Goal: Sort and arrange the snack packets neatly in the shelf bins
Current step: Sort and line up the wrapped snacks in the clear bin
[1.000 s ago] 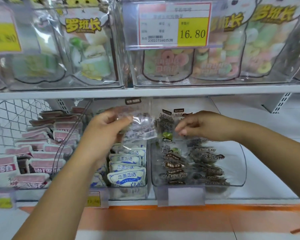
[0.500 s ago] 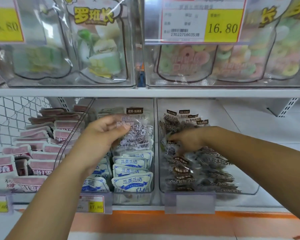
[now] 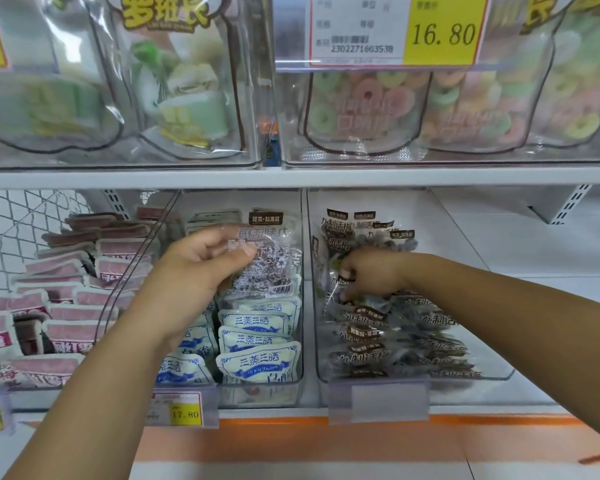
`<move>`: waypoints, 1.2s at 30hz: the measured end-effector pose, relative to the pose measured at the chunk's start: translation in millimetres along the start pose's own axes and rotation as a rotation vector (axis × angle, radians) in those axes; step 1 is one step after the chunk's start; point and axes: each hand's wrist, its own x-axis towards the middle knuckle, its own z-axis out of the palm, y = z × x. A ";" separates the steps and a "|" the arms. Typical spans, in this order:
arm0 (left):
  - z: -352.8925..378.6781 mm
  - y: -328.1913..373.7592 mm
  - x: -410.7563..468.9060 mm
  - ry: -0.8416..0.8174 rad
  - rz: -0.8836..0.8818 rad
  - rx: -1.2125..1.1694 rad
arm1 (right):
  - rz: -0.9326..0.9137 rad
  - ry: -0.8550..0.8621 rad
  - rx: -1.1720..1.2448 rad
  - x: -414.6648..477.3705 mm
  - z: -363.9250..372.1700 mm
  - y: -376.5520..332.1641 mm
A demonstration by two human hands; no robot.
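Reaching into the right bin (image 3: 465, 382), the right hand (image 3: 374, 275) buries its fingertips among the dark packets (image 3: 395, 344). The curled fingers look clamped on one, though glare blurs which. Print on the upper bags (image 3: 174, 81) is cut off. The left hand (image 3: 198, 271) pinches a clear packet (image 3: 267, 268) between thumb and curled fingers, upright over the middle bin (image 3: 264, 393), above white-and-blue packets (image 3: 257, 362). Its see-through film shows dark speckled pieces and a barcode.

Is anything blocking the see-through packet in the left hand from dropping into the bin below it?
No lid or wall. The clear packet hangs over the open middle bin, where blue-and-white packets already lie beneath it.
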 end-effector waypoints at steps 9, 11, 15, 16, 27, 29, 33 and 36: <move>1.2 0.7 -0.7 0.015 0.023 -0.001 | -0.137 0.211 0.055 -19.6 -7.2 -2.8; 2.1 0.7 -0.8 0.020 0.023 0.010 | -0.136 0.141 0.156 -27.3 -7.5 -4.6; 2.0 1.0 -2.8 0.031 0.033 0.019 | -0.193 0.260 0.163 -32.7 -11.4 -4.1; 2.2 1.4 -3.4 0.035 0.032 0.019 | -0.188 0.308 0.168 -34.0 -11.0 -4.8; 4.8 2.9 -2.7 0.005 0.054 -0.010 | -0.219 0.137 0.467 -43.0 -3.3 6.0; 5.8 2.0 0.7 0.010 0.062 -0.033 | -0.244 0.137 0.393 -42.1 -1.7 4.4; 6.5 0.6 -1.7 0.050 0.074 -0.072 | -0.222 0.088 0.089 -38.2 -3.7 -3.1; 4.3 -1.3 -2.1 0.073 0.089 -0.096 | -0.272 0.204 0.024 -36.3 0.5 -9.9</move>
